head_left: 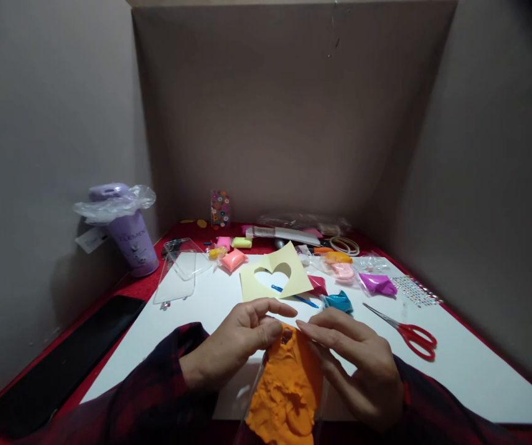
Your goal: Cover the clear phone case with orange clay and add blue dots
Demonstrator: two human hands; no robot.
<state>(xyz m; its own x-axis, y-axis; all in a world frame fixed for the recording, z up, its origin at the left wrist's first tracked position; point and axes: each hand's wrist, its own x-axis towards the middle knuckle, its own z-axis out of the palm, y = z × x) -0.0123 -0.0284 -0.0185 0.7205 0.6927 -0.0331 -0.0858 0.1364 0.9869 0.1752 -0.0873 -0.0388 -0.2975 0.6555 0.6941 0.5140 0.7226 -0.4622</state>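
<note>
Orange clay with a rough, lumpy surface covers what looks like a clear phone case, whose transparent edges show along its sides. A small hole near the top leaves a gap in the clay. My left hand grips the upper left corner, its thumb on the clay and its index finger arched over the top edge. At the upper right, my right hand has its fingertips closed against the clay and the case's side. The lower end runs out of view.
Beyond my hands lie yellow paper with a heart cutout, a blue tool and several clay packets, one teal. Red scissors and gem stickers are right. Clear cases, a black phone-like slab and a purple cup stand left.
</note>
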